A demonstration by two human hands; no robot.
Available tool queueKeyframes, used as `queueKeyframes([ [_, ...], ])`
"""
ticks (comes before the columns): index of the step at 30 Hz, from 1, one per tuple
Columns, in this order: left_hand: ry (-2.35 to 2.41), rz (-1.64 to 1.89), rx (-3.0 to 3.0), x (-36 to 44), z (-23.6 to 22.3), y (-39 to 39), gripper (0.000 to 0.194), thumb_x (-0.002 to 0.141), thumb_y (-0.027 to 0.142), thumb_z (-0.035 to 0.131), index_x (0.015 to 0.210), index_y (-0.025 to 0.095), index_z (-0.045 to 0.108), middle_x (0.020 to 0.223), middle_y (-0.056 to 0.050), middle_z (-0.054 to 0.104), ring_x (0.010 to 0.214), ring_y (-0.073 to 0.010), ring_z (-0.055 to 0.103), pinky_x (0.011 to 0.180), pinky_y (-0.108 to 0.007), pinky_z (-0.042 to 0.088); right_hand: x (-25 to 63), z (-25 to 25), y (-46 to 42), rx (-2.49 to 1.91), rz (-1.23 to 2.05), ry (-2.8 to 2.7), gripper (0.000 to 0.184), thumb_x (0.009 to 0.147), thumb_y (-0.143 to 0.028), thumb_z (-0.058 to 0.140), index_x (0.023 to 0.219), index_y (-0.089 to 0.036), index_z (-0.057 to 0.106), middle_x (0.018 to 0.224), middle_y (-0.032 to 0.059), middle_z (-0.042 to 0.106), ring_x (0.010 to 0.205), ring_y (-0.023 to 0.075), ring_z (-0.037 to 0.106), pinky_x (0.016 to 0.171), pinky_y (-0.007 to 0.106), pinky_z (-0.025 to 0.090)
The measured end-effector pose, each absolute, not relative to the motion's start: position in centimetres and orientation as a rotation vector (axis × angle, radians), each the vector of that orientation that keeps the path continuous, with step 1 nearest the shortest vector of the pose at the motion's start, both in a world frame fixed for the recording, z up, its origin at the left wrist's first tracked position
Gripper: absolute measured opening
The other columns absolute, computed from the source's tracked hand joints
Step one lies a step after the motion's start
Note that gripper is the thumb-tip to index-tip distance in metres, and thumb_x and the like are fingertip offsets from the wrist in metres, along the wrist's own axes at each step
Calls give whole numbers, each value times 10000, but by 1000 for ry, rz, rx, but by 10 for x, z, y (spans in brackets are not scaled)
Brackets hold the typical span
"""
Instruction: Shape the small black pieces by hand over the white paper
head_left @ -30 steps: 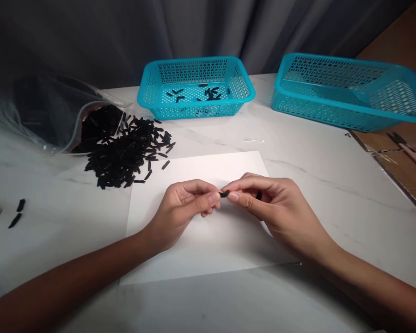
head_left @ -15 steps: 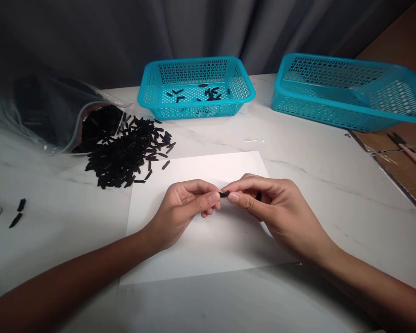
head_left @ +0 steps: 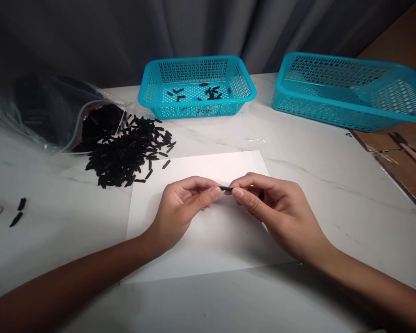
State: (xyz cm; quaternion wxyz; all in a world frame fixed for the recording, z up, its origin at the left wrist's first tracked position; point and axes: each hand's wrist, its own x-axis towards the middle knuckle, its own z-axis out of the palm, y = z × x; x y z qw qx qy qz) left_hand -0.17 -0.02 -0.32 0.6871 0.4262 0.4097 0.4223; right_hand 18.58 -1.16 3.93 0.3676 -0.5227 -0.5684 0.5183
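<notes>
Between the fingertips of both hands is a small, slim black piece (head_left: 226,188), its kind unclear. My left hand (head_left: 185,201) pinches its left end with thumb and index finger. My right hand (head_left: 268,199) pinches the other end; a second dark piece (head_left: 261,195) shows behind that thumb, tucked among the curled fingers. Both hands hover over a white sheet of paper (head_left: 201,249). A heap of similar black pieces (head_left: 121,159) lies past the left hand, spilling from a clear zip bag (head_left: 45,115).
A blue basket (head_left: 197,111) with several black pieces stands at the back. Another blue basket (head_left: 319,113) is at the back right. Two black pieces (head_left: 16,219) lie at the far left. A pink-handled tool (head_left: 414,155) rests on brown cardboard (head_left: 390,159) at right.
Both hands have risen slightly in view, and a little more of the black piece shows between the fingertips. The heap, bag and baskets stay put.
</notes>
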Motion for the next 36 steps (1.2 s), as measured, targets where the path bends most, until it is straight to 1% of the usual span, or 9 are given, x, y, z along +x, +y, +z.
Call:
queueKeyframes([
  [4,901,963,969,0,-3,-1,68,870,298,735,899,243,762,841,12,722,730,-67,596,689,-171,466,186,39,-12,-1334,1351,-1521,264,935,-356,629,745,-178,674,618,-23,508,567,102,391,522,262,295],
  [8,895,892,979,-3,-1,0,100,869,324,737,884,226,753,790,24,696,722,-57,575,679,-151,451,186,38,-9,-1297,1422,-1469,269,939,-366,630,755,-173,661,616,-40,487,526,78,345,480,254,259],
  [15,822,827,910,-6,-1,5,142,840,336,765,880,202,741,729,26,661,667,-52,538,636,-161,422,188,35,-7,-1274,1552,-1328,233,906,-388,684,808,-177,661,598,-53,452,513,64,330,438,240,217],
  [22,743,788,871,-6,-2,6,152,831,324,775,868,183,733,723,17,662,674,-54,538,629,-159,413,189,31,-8,-1218,1741,-1179,233,897,-394,698,814,-183,644,619,-47,475,525,61,349,453,228,229],
  [28,691,748,856,-7,-2,4,119,834,281,772,866,178,722,739,10,664,663,-57,531,620,-166,416,190,28,-7,-1166,1816,-1118,199,907,-361,694,840,-178,655,672,-35,528,532,48,366,459,218,235],
  [36,653,773,875,-6,-3,5,96,853,264,753,869,180,709,749,14,621,692,-60,525,629,-164,412,191,30,-6,-1131,1867,-1014,170,855,-317,753,812,-164,692,633,-47,481,514,41,338,453,226,186],
])
